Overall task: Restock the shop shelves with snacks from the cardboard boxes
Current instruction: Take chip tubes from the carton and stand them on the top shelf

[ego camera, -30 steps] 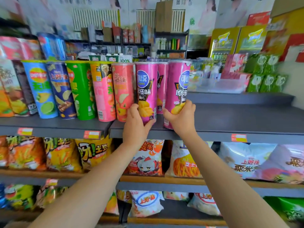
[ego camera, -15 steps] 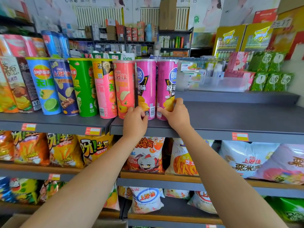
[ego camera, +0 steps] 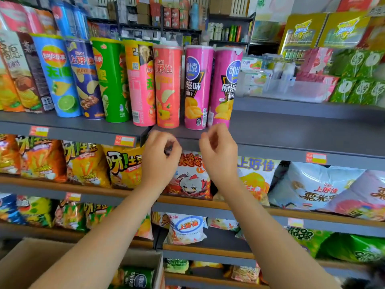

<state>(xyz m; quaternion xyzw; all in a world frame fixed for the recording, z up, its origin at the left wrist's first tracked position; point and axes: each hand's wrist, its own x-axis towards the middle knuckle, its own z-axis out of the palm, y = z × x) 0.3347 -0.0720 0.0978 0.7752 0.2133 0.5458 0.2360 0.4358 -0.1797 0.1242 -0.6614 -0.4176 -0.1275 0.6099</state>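
Two pink crisp tubes [ego camera: 198, 86] are seen standing upright side by side on the grey top shelf [ego camera: 291, 132], at the right end of a row of tubes that also holds a coral tube [ego camera: 167, 86], a green tube [ego camera: 111, 80] and a blue tube [ego camera: 56, 74]. Both hands are held just in front of the shelf's edge, below the pink tubes and apart from them. The left hand [ego camera: 159, 158] is seen with its fingers loosely curled and nothing is gripped in it. The right hand [ego camera: 218, 155] is likewise empty, its fingers relaxed and bent, its fingertips close to the base of the right-hand pink tube but not touching it. Bags of snacks [ego camera: 187, 176] are ranged on the shelves beneath. An open cardboard box [ego camera: 41, 263] is seen at the lower left, and a green packet [ego camera: 135, 277] is lying inside it
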